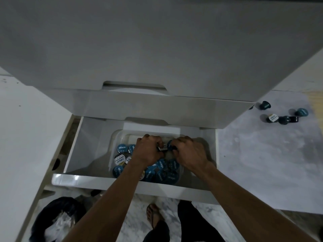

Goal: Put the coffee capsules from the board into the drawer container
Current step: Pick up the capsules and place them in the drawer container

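both hands [167, 151] hold capsules [163, 148] over the container [115, 137].

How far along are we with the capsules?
Mostly done: many capsules already fill the container in the drawer. In hand: left hand and right hand hold capsules over it. Left: about five loose capsules on the board.

open white drawer [83, 145] with clear container [115, 137] inside; grey board [262, 154] bearing five loose capsules [301, 112]
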### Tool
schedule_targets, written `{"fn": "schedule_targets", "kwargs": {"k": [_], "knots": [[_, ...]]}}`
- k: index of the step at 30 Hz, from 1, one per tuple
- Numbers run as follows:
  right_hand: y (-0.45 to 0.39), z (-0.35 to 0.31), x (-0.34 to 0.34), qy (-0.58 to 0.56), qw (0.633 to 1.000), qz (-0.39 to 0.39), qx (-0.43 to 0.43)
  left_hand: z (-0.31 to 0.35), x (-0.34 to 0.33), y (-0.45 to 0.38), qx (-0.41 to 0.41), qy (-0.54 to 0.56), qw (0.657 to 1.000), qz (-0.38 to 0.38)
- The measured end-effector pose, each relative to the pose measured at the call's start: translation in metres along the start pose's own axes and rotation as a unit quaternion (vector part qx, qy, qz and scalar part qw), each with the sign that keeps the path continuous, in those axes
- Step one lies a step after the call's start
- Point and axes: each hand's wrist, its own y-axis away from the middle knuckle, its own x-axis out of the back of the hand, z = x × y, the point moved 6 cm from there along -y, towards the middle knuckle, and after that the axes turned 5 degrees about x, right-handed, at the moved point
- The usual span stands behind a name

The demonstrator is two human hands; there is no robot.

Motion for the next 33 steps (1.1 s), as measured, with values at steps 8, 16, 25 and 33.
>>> {"fn": "schedule_targets", "kwargs": {"k": [8,16,25,33], "knots": [[0.000,0.000,0.000,0.021,0.999,-0.024,0.011,-0.001,0.000,0.002,0.002,0.006,1.000,-0.009],[-0.007,0.000,0.001,0.039,0.998,-0.049,0.030,-0.001,0.001,0.000,0.001,0.012,1.000,-0.008],[-0.011,0.004,-0.004,0.036,0.997,-0.058,0.039,-0.005,-0.003,-0.002,0.000,0.031,0.999,-0.015],[-0.008,0.005,-0.007,-0.008,0.997,-0.068,0.035,-0.010,-0.006,-0.002,-0.016,0.022,0.999,-0.023]]}}
